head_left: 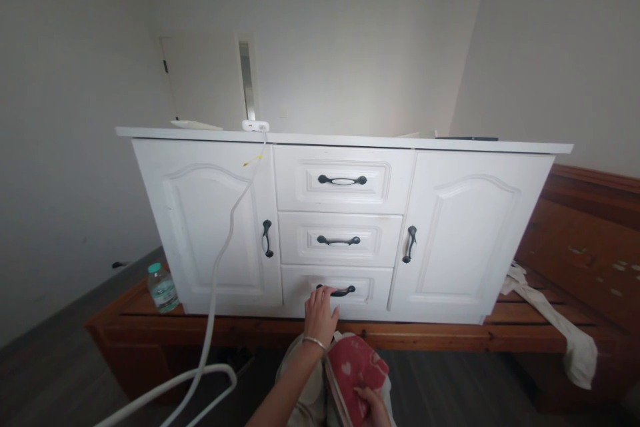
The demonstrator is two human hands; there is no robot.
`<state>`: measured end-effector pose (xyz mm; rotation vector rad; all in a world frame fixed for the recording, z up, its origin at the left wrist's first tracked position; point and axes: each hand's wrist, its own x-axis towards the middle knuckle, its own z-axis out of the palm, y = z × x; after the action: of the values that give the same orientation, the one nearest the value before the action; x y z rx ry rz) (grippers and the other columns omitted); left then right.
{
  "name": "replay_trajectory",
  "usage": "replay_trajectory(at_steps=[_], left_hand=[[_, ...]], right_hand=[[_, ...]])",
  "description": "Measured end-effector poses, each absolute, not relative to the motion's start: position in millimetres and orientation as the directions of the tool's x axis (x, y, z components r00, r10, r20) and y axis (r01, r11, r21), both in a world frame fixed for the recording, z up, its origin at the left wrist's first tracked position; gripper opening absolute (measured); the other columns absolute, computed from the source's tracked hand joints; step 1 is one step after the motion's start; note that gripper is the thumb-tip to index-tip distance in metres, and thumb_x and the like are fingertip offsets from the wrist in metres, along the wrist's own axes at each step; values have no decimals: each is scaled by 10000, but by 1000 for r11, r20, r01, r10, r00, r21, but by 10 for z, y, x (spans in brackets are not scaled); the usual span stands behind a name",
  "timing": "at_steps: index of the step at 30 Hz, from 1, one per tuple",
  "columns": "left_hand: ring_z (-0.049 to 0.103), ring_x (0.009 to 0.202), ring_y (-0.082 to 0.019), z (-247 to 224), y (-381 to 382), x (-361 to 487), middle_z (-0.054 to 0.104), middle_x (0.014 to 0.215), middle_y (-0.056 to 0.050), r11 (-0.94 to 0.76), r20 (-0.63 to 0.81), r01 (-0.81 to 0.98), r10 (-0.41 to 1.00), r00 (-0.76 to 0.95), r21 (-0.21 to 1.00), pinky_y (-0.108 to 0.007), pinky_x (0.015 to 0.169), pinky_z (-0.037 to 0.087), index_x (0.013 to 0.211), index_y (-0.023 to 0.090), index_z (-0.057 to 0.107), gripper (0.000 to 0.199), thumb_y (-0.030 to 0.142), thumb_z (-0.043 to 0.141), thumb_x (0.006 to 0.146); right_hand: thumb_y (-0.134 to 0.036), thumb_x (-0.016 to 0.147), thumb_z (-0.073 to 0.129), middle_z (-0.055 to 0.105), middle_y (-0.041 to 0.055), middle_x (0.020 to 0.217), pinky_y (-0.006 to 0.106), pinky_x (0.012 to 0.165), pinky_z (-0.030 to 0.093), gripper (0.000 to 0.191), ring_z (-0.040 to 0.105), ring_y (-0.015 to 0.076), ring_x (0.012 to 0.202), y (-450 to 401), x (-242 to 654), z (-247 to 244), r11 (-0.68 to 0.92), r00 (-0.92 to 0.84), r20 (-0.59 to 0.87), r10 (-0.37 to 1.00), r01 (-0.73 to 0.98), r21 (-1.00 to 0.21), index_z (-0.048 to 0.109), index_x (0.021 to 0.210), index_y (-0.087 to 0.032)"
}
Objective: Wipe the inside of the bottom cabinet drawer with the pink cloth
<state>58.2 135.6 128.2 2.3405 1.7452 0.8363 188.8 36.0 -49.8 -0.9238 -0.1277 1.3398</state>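
Your left hand (320, 313) grips the dark handle (336, 291) of the bottom drawer (336, 287), low in the middle of the white cabinet (200, 227). Your right hand (373, 407) clutches a red cloth (356, 373) with a white heart. The water bottle (162, 288) at the cabinet's left corner has an unreadable label.

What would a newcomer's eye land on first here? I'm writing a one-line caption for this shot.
A white cabinet with three middle drawers fills the view, standing on a wooden frame. The left hand touches the bottom drawer's handle, while the right hand holds a red cloth low down. A white cable hangs from the cabinet top on the left.
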Motion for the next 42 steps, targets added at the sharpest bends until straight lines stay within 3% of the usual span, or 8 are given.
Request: replay_trajectory(at_steps=[5,10,14,19,29,35,38,42], left_hand=[[492,1288,-294,1260,1580,758,566,1362,-124,-334,260,868,933,249,367,-422,1040,412,1307,182,560,493,121,599,819],[490,1253,-299,1208,1767,743,606,1273,-145,-354,214,857,932,292,374,-424,1041,420,1150,154,620,312,125,541,850],[478,1285,-246,1149,1829,676,613,1299,-100,-395,203,824,918,341,406,-362,1076,404,1213,176,572,412,64,537,819],[435,1337,-253,1084,1791,723,581,1333,-130,-357,197,828,933,300,433,-362,1131,358,1239,137,535,427,61,537,819],[451,1332,-261,1067,1786,750,586,1316,-136,-342,216,819,938,271,461,-368,1086,406,1232,142,530,433,52,544,809],[509,1245,-282,1054,1475,769,613,1216,-122,-332,259,825,937,234,457,-413,1047,453,1141,165,568,347,78,549,806],[507,1246,-297,999,1056,728,613,1203,-115,-349,297,821,927,231,452,-447,1069,453,1161,164,570,362,94,546,807],[513,1273,-304,899,494,616,606,1242,-107,-383,340,801,909,239,460,-494,1134,424,1221,161,559,430,83,524,800]], right_hand=[[-198,437,847,797,42,801,464,794,621,308,755,295,767,196,1781,-205,-56,202,-415,887,-846,-530,755,730,-222],[-150,437,833,784,40,745,402,750,617,288,731,239,691,157,1804,-55,-70,205,-444,872,-847,-527,713,697,-181],[-131,457,822,782,43,755,395,761,610,283,730,230,703,153,1801,-8,-96,184,-454,872,-845,-526,704,711,-173],[-117,464,819,778,29,766,339,767,600,320,725,197,711,140,1764,-17,-118,164,-469,868,-849,-515,702,758,-165],[-108,474,783,788,20,816,377,824,607,370,740,210,752,146,1753,-79,-73,195,-451,871,-856,-512,700,826,-184],[-88,494,746,813,25,903,425,901,597,480,763,250,892,156,1751,-104,-58,174,-413,894,-869,-491,729,962,-192],[-81,492,733,808,23,864,410,868,607,417,761,248,850,107,1752,-103,-39,185,-420,888,-882,-470,736,896,-186],[-70,447,758,743,-27,667,305,742,607,244,718,182,673,-95,1730,-43,-41,200,-498,844,-901,-431,656,631,-194]])
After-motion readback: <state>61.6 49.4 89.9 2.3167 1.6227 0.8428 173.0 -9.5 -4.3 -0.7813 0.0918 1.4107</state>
